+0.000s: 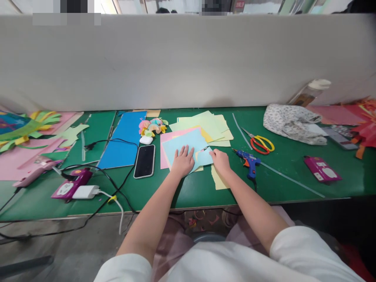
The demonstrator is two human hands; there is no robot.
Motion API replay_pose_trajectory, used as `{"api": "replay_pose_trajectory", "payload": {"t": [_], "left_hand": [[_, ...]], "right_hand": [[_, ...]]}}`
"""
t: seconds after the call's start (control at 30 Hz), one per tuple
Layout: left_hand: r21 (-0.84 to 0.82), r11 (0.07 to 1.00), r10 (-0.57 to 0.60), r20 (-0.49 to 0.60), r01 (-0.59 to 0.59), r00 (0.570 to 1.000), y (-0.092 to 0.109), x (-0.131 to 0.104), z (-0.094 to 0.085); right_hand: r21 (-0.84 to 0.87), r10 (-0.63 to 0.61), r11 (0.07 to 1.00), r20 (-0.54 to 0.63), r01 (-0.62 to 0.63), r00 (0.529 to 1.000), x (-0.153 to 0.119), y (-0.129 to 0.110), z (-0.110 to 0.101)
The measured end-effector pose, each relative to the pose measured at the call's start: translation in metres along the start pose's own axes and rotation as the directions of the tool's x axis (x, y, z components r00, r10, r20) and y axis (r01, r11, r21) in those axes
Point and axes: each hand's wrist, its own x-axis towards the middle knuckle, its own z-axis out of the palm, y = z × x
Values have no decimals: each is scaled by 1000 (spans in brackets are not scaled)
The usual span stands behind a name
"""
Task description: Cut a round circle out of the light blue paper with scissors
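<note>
Light-blue paper (178,141): likely light, easily creased, best held by edge; pressed under left hand (182,162), fingers spread; pinched by right hand (221,161)

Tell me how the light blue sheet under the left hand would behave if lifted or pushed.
The light blue sheet is probably light and floppy, as it looks like thin paper. Pushed, it might slide across the pink sheet it overlaps.
</note>
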Motion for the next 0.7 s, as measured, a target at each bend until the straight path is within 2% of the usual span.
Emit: {"api": "replay_pose_trajectory", "payload": {"t": [0.43,0.57,0.7], "left_hand": [[-23,999,-24,50,25,998,5,0,-9],[-62,998,-15,65,19,998,5,2,-14],[-161,987,28,90,-13,995,-4,10,-18]], "right_hand": [[214,18,977,-55,-5,998,3,11,4],[344,29,939,-116,13,993,3,17,2],[484,53,874,-177,40,983,6,26,2]]}}
